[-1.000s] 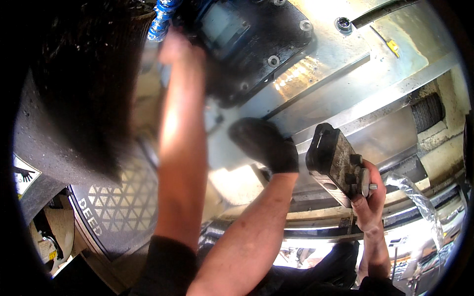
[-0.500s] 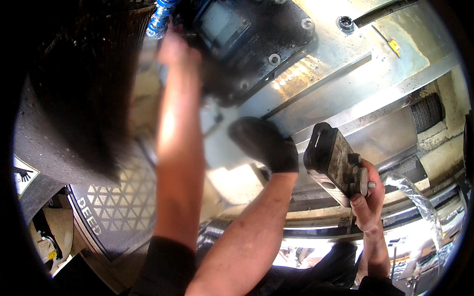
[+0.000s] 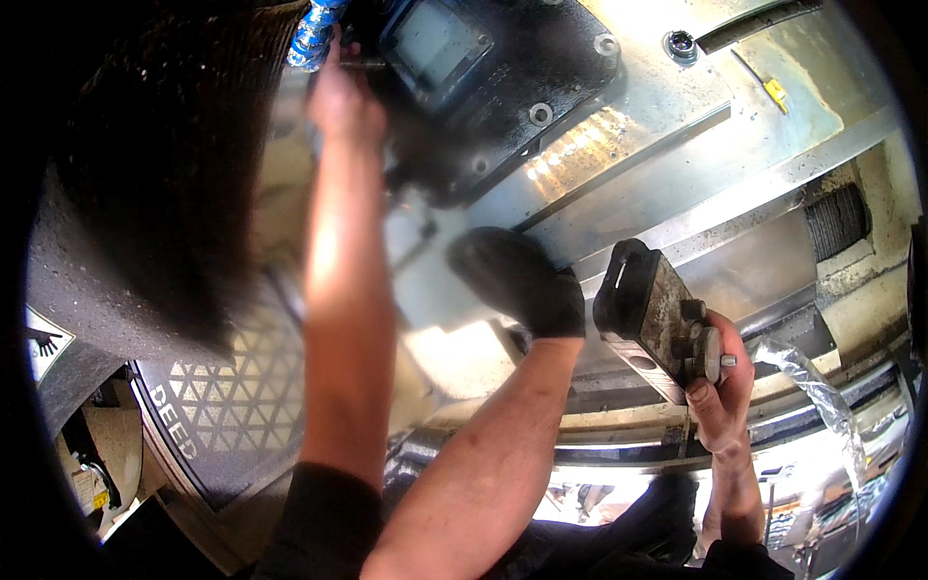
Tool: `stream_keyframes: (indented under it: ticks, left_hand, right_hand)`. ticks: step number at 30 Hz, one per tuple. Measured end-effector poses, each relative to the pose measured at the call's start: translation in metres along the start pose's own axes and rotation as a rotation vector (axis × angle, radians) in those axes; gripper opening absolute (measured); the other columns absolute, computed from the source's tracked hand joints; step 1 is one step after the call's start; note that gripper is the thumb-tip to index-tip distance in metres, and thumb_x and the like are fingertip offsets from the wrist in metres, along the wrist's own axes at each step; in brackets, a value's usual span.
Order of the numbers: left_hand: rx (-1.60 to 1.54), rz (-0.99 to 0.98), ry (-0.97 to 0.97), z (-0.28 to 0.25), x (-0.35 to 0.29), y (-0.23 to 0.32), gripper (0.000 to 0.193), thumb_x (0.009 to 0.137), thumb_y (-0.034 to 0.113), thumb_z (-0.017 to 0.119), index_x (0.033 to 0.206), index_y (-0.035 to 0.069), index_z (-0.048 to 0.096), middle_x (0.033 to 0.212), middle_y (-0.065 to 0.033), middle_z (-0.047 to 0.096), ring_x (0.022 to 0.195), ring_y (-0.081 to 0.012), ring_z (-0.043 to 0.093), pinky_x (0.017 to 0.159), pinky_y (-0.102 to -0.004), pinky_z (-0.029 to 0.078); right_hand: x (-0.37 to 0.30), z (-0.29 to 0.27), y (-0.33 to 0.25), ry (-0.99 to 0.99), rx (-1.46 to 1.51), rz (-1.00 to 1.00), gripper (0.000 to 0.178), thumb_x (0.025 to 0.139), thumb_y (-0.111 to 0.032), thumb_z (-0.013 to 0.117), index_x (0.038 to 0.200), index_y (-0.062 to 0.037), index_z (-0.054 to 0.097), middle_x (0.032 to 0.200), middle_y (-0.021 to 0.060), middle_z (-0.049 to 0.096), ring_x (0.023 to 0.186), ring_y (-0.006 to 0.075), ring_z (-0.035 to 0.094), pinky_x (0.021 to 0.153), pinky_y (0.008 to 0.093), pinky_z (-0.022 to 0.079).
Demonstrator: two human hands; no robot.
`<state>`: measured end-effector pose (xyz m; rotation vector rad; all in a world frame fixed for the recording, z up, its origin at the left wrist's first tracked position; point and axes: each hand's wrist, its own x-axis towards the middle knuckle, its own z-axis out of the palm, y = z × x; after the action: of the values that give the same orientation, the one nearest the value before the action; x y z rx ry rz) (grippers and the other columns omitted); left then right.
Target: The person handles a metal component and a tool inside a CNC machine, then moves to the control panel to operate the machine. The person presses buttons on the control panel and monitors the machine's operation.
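Observation:
My left hand (image 3: pixel 346 101) reaches up beside the dark metal plate (image 3: pixel 527 72), close under a blue segmented coolant hose (image 3: pixel 315 37). Its fingers look curled, with a thin dark rod (image 3: pixel 365 65) sticking out to the right; blur hides the grip. At the right, my right hand (image 3: pixel 720 396) is closed round a worn black handwheel pendant (image 3: pixel 662 314). The box is tilted, its round metal wheel (image 3: pixel 709 355) and dark knobs facing my fingers. Between my arms, my bare lower leg (image 3: pixel 483 454) extends forward, ending in a dark shoe (image 3: pixel 507 275).
A large dark machine body (image 3: pixel 164 193) stands at the left. A bright metal table (image 3: pixel 638 174) with slots spreads at the right, carrying a small yellow-tagged item (image 3: pixel 773 92). A patterned mat (image 3: pixel 227 416) lies lower left. Clear plastic wrap (image 3: pixel 812 382) hangs beyond my right hand.
My left hand has shifted slightly up and left beside the plate. The right hand keeps its hold on the pendant, nearly still.

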<state>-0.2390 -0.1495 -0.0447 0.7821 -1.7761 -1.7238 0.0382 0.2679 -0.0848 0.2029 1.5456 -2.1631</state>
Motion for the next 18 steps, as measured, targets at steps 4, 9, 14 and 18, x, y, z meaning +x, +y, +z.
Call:
stream_keyframes:
  ticks: [4,9,14,18]
  left_hand:
    - [-0.011,0.008,-0.009,0.0035,-0.0005,-0.0018,0.026,0.087,0.024,0.084,0.107,0.015,0.072,0.096,0.0016,0.064,0.092,-0.0158,0.065,0.084,-0.031,0.047]
    - [-0.021,0.01,-0.001,0.0032,-0.0014,-0.0015,0.026,0.086,0.024,0.084,0.108,0.015,0.072,0.094,0.0015,0.064,0.093,-0.0158,0.066,0.084,-0.0312,0.047]
    - [-0.014,0.013,-0.014,0.0049,-0.0017,-0.0013,0.027,0.086,0.023,0.084,0.108,0.015,0.071,0.094,0.001,0.063,0.093,-0.0159,0.066,0.083,-0.0309,0.047]
    - [-0.027,-0.003,-0.002,0.0018,-0.0015,-0.0004,0.028,0.086,0.023,0.085,0.108,0.014,0.071,0.096,0.0007,0.063,0.094,-0.0167,0.066,0.086,-0.0315,0.049]
  right_hand:
    - [0.0007,0.0009,-0.0052,-0.007,-0.014,-0.003,0.081,0.091,-0.047,0.076,0.138,0.0108,0.046,0.115,0.014,0.065,0.104,0.0189,0.06,0.094,0.0325,0.048]
    - [0.0014,0.0016,-0.0035,0.006,-0.012,0.009,0.079,0.092,-0.045,0.075,0.138,0.0109,0.046,0.115,0.0139,0.065,0.104,0.0186,0.06,0.094,0.0324,0.048]
    - [0.0003,0.003,0.0001,0.03,0.017,0.019,0.084,0.089,-0.05,0.078,0.137,0.0107,0.047,0.113,0.0125,0.066,0.103,0.0179,0.06,0.093,0.0319,0.048]
    - [0.0005,0.0039,-0.0007,0.032,0.012,0.032,0.089,0.086,-0.055,0.079,0.137,0.0106,0.048,0.112,0.012,0.066,0.102,0.0176,0.06,0.092,0.0316,0.048]
